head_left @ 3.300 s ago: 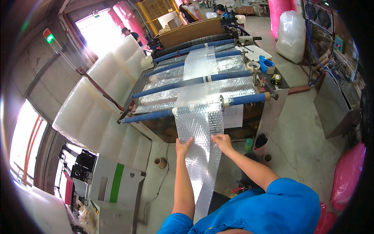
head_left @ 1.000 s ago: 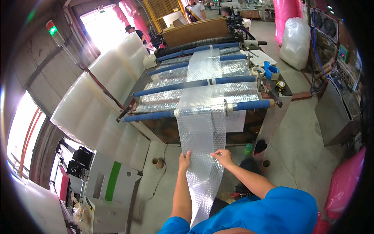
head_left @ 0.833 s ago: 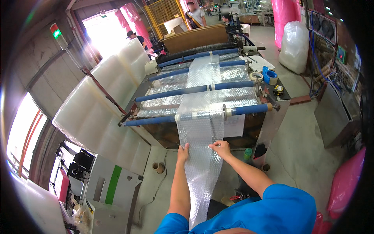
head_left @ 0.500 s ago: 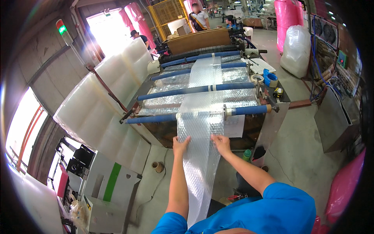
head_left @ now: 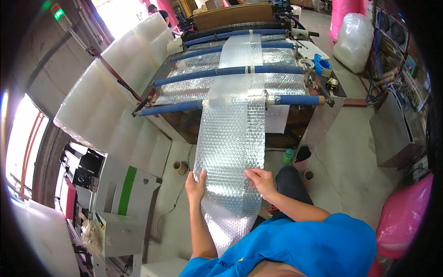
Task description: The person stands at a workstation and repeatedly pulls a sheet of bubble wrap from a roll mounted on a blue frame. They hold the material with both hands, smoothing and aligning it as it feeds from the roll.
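A wide strip of clear and silvery bubble wrap (head_left: 226,138) runs over the blue rollers and hangs down toward my body. My left hand (head_left: 196,185) is closed on its left edge, the thumb on top and the fingers underneath. Opposite, my right hand (head_left: 262,181) pinches the right part of the strip between thumb and fingers. Between my hands the sheet is spread fairly flat; below them it folds and narrows toward my lap. The front blue roller (head_left: 170,108) shows on both sides of the strip.
On the machine's right side lie a blue tape roll (head_left: 322,65), a yellow-black tape measure (head_left: 332,84) and a paper sheet (head_left: 311,49). Big wrapped rolls (head_left: 101,92) stand at left. A green bottle (head_left: 288,155) and a cardboard tube (head_left: 180,167) are on the floor.
Both hands have come down toward my body, still holding the bubble wrap. The strip between roller and hands is longer and spread wider. The view has tilted downward.
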Demonstrator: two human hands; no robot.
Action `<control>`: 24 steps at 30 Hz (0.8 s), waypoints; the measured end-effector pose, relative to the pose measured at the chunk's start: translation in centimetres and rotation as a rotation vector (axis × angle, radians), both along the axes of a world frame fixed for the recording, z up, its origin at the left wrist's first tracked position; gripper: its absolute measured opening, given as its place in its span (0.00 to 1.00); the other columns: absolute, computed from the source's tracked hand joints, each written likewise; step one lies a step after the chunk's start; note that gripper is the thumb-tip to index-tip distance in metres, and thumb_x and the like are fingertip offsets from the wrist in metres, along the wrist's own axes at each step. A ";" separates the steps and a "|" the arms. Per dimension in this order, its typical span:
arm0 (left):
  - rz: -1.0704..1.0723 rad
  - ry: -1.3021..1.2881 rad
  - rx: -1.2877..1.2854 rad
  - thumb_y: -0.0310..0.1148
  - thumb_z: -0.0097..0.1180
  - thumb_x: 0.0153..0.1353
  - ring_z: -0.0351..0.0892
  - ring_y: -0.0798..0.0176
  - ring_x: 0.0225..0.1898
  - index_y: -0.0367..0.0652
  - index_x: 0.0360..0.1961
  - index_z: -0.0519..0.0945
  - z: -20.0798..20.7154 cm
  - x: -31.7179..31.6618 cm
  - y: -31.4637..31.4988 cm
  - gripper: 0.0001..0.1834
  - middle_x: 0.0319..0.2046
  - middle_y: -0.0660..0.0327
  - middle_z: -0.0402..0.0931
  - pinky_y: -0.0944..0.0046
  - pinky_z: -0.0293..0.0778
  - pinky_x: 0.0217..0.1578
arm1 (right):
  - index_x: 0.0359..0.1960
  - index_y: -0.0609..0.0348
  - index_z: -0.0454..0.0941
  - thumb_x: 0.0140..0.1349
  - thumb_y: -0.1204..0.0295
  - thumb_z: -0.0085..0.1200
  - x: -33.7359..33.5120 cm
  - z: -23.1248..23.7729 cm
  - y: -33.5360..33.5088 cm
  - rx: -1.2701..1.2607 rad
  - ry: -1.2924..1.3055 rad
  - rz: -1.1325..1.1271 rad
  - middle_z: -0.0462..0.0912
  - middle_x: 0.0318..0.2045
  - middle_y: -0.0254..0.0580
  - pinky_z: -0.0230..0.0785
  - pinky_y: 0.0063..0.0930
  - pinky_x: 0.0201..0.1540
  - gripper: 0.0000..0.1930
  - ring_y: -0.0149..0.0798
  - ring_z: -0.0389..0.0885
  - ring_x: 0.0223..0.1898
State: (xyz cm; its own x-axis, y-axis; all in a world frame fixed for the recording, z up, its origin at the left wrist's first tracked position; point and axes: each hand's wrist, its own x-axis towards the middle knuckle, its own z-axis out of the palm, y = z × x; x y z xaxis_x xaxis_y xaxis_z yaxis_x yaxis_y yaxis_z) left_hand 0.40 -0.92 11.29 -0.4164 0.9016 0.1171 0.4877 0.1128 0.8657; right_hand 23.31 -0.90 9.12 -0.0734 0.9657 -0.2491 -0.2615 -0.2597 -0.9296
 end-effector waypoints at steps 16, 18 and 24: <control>-0.007 -0.409 -0.025 0.33 0.62 0.48 0.71 0.73 0.27 0.37 0.30 0.73 -3.1 1.2 0.8 0.13 0.26 0.64 0.75 0.72 0.66 0.30 | 0.23 0.64 0.79 0.49 0.68 0.61 -0.6 -2.6 -0.8 0.046 -0.258 0.078 0.76 0.18 0.31 0.59 0.18 0.23 0.10 0.21 0.67 0.21; 0.000 -0.377 -0.065 0.34 0.63 0.47 0.71 0.72 0.27 0.36 0.31 0.74 -4.4 1.3 1.2 0.15 0.26 0.63 0.75 0.71 0.67 0.30 | 0.22 0.63 0.79 0.48 0.69 0.61 -0.3 -4.9 0.4 0.039 -0.275 0.091 0.76 0.17 0.31 0.59 0.18 0.22 0.09 0.21 0.68 0.20; 0.016 -0.271 -0.167 0.39 0.65 0.43 0.74 0.68 0.29 0.36 0.34 0.76 -10.2 1.3 5.0 0.20 0.28 0.60 0.77 0.68 0.69 0.33 | 0.22 0.64 0.79 0.48 0.69 0.60 0.0 -9.3 3.8 -0.059 -0.328 0.100 0.76 0.17 0.34 0.61 0.17 0.21 0.09 0.22 0.69 0.18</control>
